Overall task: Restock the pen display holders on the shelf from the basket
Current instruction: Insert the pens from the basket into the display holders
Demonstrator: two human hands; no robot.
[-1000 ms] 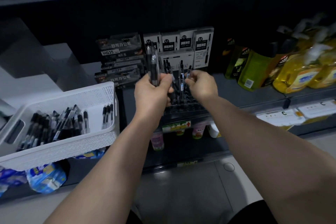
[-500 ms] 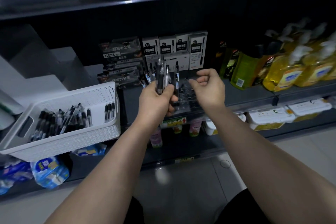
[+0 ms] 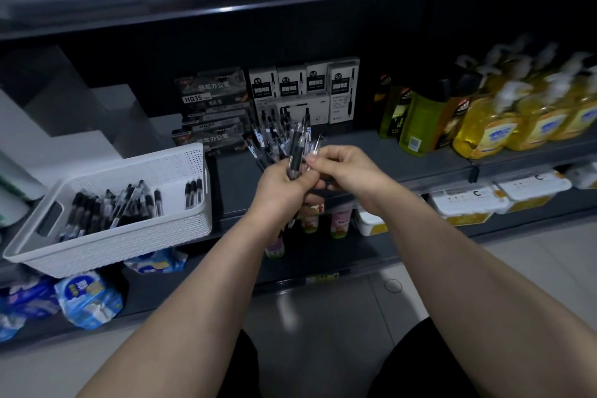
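Head view: at centre frame the left hand (image 3: 282,182) has its fingers curled round a bundle of pens (image 3: 295,155), black-gripped and clear-barrelled. Their long axes stand near upright and lean a little to the right, top ends toward the top of the frame. The right hand (image 3: 344,168) meets it from the right, thumb and forefinger pinching a single clear pen (image 3: 316,149) at the bundle's right edge; it slants the same way.

Just behind the hands, the display holder (image 3: 269,139) on the shelf (image 3: 420,160) shows only as a fan of upright pens, its base hidden by the hands. At left a white basket (image 3: 135,237) sits at the shelf's front edge. Loose pens (image 3: 109,207) lie along its floor, long axes running toward the shelf back.

Dark boxes (image 3: 211,97) behind read "HQ35". White boxes (image 3: 302,81) read "0.5"; the rest of their print is too small to read. Yellow bottles (image 3: 504,126) at right are blurred, their labels unreadable. White packs (image 3: 475,195) below them bear a "C".
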